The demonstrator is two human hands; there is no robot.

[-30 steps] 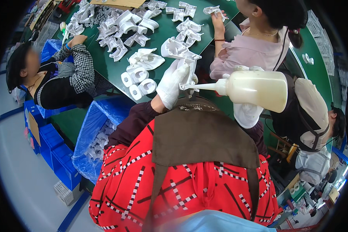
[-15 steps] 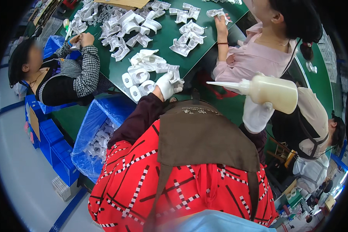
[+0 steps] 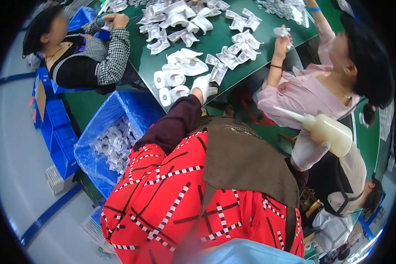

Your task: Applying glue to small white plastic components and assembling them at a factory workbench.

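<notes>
A green counter [image 3: 146,66] spans my remote view. My left hand [image 3: 203,86] is at its edge, fingers loosely parted beside a white part [image 3: 218,70]; whether it grips, I cannot tell. My right hand [image 3: 310,150] wraps a squeeze bottle [image 3: 332,133] off the counter, probably keeping its nozzle [image 3: 289,114] clear. Similar parts [image 3: 177,20] lie heaped beyond.

Workshop: white parts [image 3: 177,20] across green workbench [image 3: 144,66]

A translucent plastic squeeze bottle with pale cream contents [image 3: 331,133] is held up at three o'clock, tilted, its long tapered nozzle pointing toward ten and its base toward four. An angular white plastic moulding with open hollows [image 3: 217,69] lies between twelve and one o'clock, near the edge of the green tabletop [image 3: 148,66].
</notes>
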